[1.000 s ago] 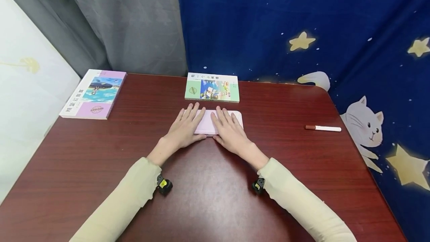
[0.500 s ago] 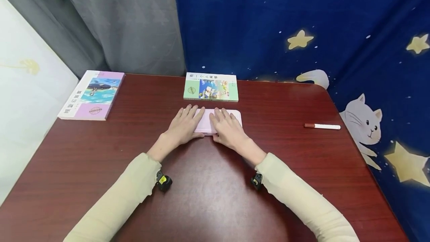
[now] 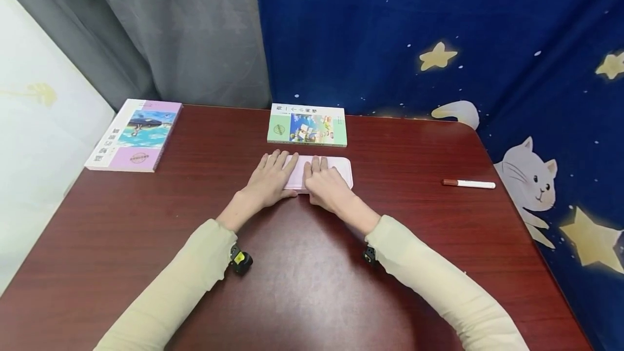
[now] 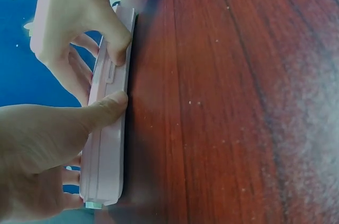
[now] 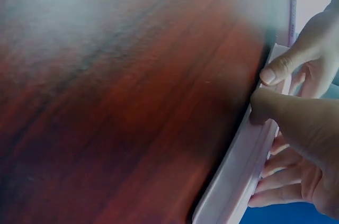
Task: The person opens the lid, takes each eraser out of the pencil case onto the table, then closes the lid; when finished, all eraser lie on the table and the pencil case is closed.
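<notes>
A flat pink pencil case (image 3: 343,169) with rounded corners lies on the table in front of the person. Along its near side, the left wrist view shows a small clasp (image 4: 110,72). The left hand (image 3: 267,182) holds the left part of the case, fingers stretched across the lid and thumb against the near side. On the other part, the right hand (image 3: 329,186) grips the case with bent fingers on the lid; its thumb (image 4: 121,44) presses the near side right by the clasp. Both thumbs are close together in the right wrist view.
A green-and-white book (image 3: 307,125) lies just behind the case. At the far left is a purple-and-white book (image 3: 134,135), and to the right a white marker with a brown cap (image 3: 469,183). Curtains (image 3: 361,31) hang beyond the table's (image 3: 414,264) back edge.
The right hand's fingers have gone from lying flat to bent, with knuckles raised and thumb drawn to the near side. The left hand and the case have stayed nearly in place.
</notes>
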Available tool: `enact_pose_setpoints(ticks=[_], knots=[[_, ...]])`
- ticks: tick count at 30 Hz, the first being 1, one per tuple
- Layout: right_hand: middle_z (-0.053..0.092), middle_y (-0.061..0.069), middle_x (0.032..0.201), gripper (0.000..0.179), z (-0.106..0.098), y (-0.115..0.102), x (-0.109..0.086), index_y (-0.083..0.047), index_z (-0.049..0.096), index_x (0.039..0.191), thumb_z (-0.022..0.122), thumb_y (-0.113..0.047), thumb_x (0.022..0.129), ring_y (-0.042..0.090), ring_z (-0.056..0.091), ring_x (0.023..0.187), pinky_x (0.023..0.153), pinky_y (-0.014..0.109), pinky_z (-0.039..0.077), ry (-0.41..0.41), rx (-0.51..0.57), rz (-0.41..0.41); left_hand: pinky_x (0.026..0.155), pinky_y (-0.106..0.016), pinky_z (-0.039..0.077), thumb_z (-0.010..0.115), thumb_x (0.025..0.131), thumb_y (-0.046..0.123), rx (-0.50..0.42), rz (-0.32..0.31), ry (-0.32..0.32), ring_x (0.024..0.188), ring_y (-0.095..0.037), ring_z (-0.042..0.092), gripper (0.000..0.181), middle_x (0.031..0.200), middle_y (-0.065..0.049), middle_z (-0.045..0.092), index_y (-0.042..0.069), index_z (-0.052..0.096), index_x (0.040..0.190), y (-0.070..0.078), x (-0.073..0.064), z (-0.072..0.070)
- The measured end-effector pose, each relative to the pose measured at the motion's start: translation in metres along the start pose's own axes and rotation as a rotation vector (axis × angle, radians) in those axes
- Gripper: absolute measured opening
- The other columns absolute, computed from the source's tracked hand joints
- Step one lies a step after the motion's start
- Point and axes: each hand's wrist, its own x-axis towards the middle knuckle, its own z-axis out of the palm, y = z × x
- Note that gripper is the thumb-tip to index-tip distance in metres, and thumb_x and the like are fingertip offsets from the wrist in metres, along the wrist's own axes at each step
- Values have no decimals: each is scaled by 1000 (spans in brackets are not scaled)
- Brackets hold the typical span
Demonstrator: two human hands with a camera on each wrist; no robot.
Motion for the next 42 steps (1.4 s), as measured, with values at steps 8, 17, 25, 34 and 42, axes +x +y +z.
enact_pose_setpoints(ticks=[8,17,25,34,42], knots=[[63,29,110,49,-8,5,7,9,61,119,68,-20,80,36,65,97,69,36,59,-33,-27,-96,114,-54,16,72,86,41,-10,-22,-28,140,-41,23,91,151,-25,28,1,25,152,1,1,-3],[58,21,127,56,-8,19,-2,-2,59,128,75,-30,82,33,57,114,72,41,57,-58,197,-49,115,-55,11,74,84,41,-101,-5,34,141,-45,13,92,153,-28,20,1,26,151,-5,-3,2],[63,12,122,42,11,34,-22,-8,67,120,71,-33,87,29,56,107,90,42,45,217,379,-22,110,-62,19,76,84,30,-334,-70,122,138,-51,13,88,153,-32,11,3,26,152,-11,-15,3],[61,9,120,34,20,55,-38,-8,65,121,69,-15,88,27,55,104,81,40,47,329,478,-45,107,-52,31,70,88,18,-610,-119,261,131,-39,34,77,144,-27,35,0,27,150,-29,-25,5],[53,15,121,44,34,76,-42,-2,64,120,61,11,78,27,55,107,87,40,50,311,914,288,98,-47,45,64,93,12,-936,-174,275,120,-34,51,65,137,-25,45,0,29,147,-43,-21,0]])
